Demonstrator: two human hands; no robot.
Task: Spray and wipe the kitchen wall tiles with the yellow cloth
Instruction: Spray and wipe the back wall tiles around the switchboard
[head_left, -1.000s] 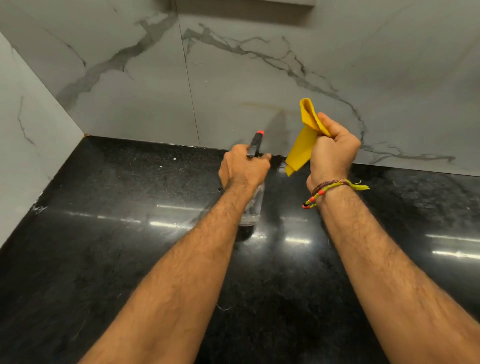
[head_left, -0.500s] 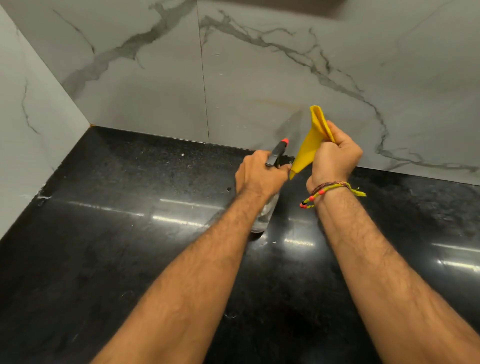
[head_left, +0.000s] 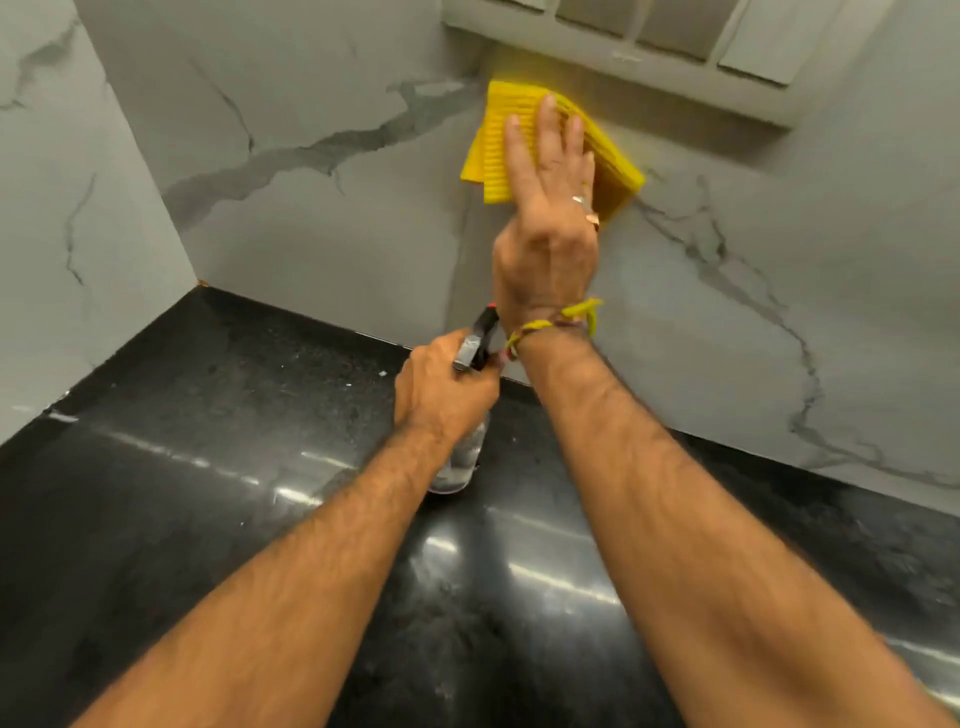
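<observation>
My right hand (head_left: 545, 228) presses the folded yellow cloth (head_left: 498, 140) flat against the grey marble wall tile (head_left: 322, 218), fingers spread over it, just below a switch panel. My left hand (head_left: 441, 389) grips a clear spray bottle (head_left: 460, 462) with a black and red nozzle (head_left: 483, 332). The bottle stands upright on the black counter, close to the wall. My right wrist, with a thread bracelet, crosses just above the nozzle.
A glossy black stone counter (head_left: 208, 467) runs along the wall to a corner at the left, where a second tiled wall (head_left: 62, 234) meets it. A row of switches (head_left: 675, 36) sits at the top of the back wall.
My right hand rose from beside the bottle and spread the bunched cloth flat on the tile higher up. The left hand keeps hold of the bottle. The view tilted upward.
</observation>
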